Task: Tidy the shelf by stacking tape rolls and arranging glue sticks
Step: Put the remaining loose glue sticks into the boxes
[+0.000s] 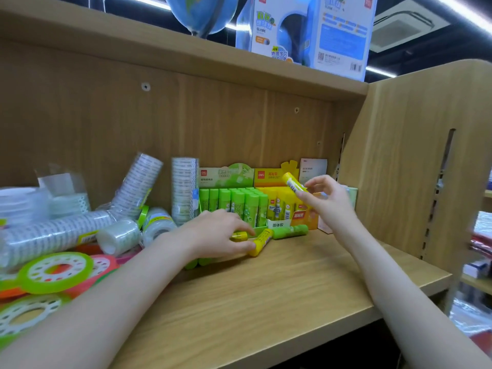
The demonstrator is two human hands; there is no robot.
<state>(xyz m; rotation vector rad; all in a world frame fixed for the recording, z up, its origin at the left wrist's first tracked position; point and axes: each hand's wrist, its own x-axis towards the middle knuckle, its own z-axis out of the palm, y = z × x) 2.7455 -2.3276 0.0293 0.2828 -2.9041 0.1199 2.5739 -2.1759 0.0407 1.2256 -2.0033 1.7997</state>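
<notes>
A wooden shelf (279, 296) fills the view, seen from above and in front, with two bare forearms reaching in from the near edge.

The right hand (326, 199) is raised above the shelf near the far right. Its thumb and fingertips pinch a yellow glue stick (292, 181), which tilts with its cap end up and to the left, just in front of a yellow display box (277, 173) packed with upright yellow glue sticks.

The left hand (215, 233) rests low on the shelf board near the middle. Its fingers curl over a second yellow glue stick (262, 242) lying on its side, gripping it at one end. Another short yellow piece shows under the fingers, but what it is cannot be told. Just to the right lies a green glue stick (290, 231), also on its side, touching the front of the boxes. Two more green sticks peek out from under the left wrist.

Behind the left hand stands a green display box (226, 174) filled with upright green glue sticks, touching the yellow box on its right.

To the left, clear tape rolls sit in wrapped tubes: one tube (184, 190) stands upright beside the green box, one (138, 182) leans, and one (50, 237) lies flat. Loose small clear rolls lie near them. At the near left, flat coloured tape rolls (56, 271) in green, pink and orange lie in an untidy overlapping pile.

On the board above stand a blue globe (202, 12) and its printed boxes (308, 30).
</notes>
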